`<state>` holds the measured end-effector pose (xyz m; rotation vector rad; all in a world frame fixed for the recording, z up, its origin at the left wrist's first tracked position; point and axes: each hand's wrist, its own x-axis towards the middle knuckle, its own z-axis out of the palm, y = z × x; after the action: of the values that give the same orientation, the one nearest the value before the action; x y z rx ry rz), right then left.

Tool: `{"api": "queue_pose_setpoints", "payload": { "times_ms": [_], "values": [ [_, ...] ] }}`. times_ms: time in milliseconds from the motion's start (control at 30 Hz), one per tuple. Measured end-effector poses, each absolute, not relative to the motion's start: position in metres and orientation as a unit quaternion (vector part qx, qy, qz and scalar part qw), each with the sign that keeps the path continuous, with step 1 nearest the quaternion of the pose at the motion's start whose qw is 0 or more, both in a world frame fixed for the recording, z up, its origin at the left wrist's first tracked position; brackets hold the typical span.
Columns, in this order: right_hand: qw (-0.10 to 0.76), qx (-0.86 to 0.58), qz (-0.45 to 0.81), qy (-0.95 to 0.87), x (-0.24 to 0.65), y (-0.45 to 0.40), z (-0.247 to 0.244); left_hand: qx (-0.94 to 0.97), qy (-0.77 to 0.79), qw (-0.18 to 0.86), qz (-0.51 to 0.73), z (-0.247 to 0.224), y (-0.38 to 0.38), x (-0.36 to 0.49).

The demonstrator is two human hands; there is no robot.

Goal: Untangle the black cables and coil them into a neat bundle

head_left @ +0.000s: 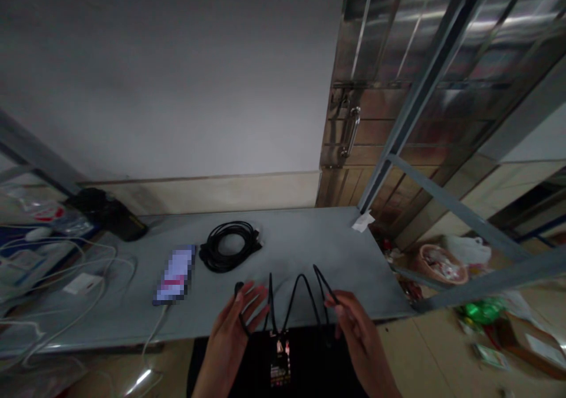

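A thin black cable runs in several loose loops between my two hands, over the front edge of the table. My left hand has part of it caught at the thumb, with the fingers partly spread. Its other end side is pinched between the thumb and fingertips of my right hand. Beyond my left hand lies a coiled black cable, wound into a ring on the grey tabletop. A smartphone with a lit, blurred screen rests left of the coil, a white cord at its lower end.
A black object and tangled white cords are at the left. Grey metal posts frame the table's right side. On the floor at right stand a basket and a cardboard box. A wall closes off the back.
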<state>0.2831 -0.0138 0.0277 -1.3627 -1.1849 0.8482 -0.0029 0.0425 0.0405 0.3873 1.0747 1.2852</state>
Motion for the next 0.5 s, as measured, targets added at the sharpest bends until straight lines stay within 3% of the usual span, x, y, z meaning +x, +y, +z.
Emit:
{"api": "queue_pose_setpoints", "payload": {
  "times_ms": [300, 500],
  "values": [
    [0.463, -0.554, 0.375, -0.582, 0.231, -0.010, 0.028, 0.182, 0.361, 0.763, 0.505, 0.051, 0.059, 0.047],
    [0.445, -0.555, 0.349, -0.610, 0.228, -0.007, 0.021, 0.205, 0.373, 0.763, 0.487, 0.062, 0.061, 0.064]
  ]
}}
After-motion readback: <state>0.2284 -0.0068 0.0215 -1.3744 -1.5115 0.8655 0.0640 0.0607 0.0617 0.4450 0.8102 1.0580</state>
